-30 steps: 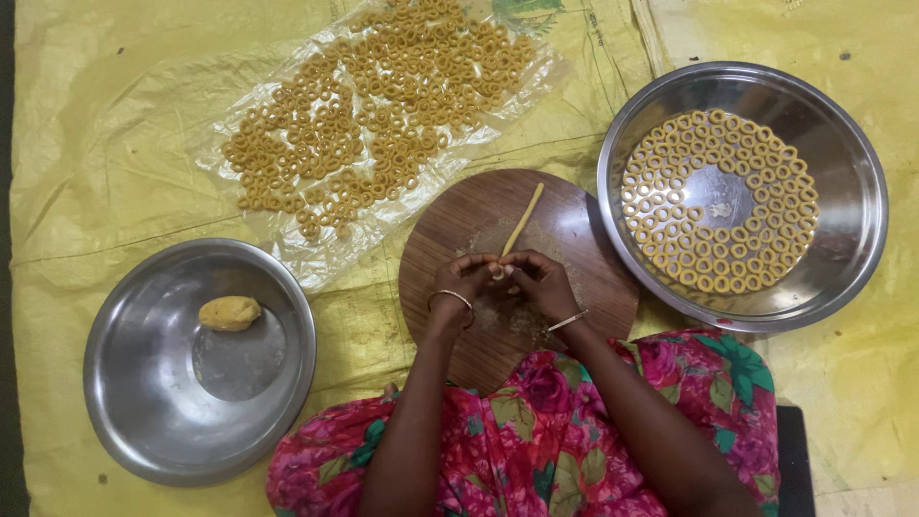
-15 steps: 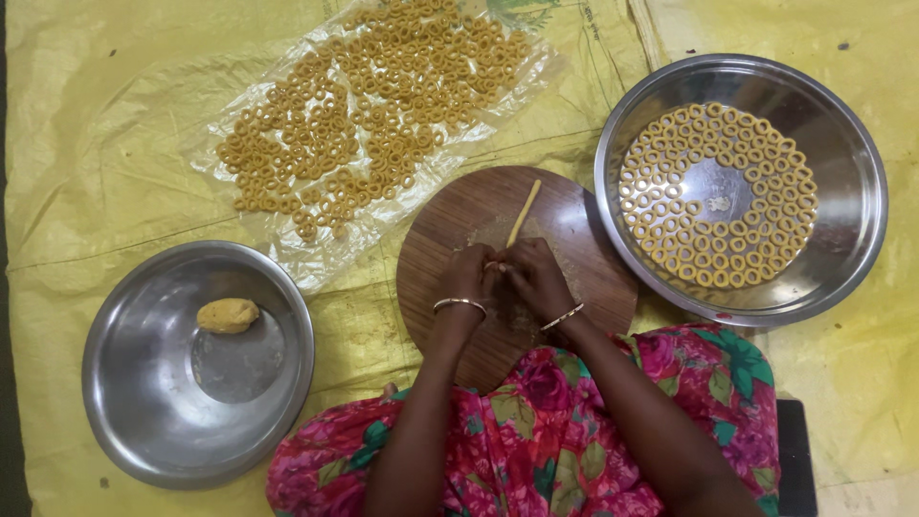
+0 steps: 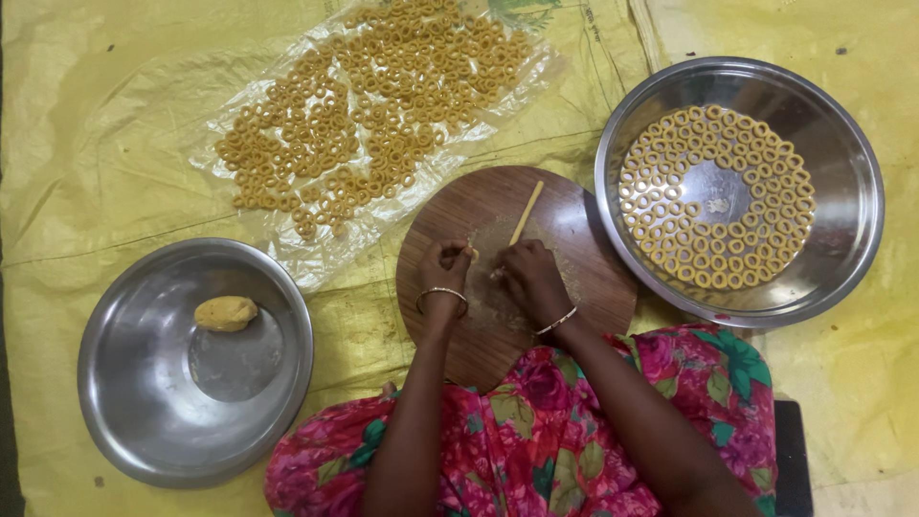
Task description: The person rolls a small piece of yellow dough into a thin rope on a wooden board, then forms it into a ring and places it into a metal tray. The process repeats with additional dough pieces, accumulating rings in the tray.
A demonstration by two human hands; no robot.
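Head view | left hand [image 3: 442, 269] and right hand [image 3: 527, 274] fingers pinching dough strip [image 3: 525, 214] end | on round board [image 3: 584, 268]

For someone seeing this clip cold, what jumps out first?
The dough rings: a loose heap on the clear plastic sheet at upper left, and neat concentric circles in the steel plate at right. At the centre, the left hand and right hand pinch dough on the round wooden board, with a thin dough rope just beyond them. At lower left, a steel bowl holds one dough lump.
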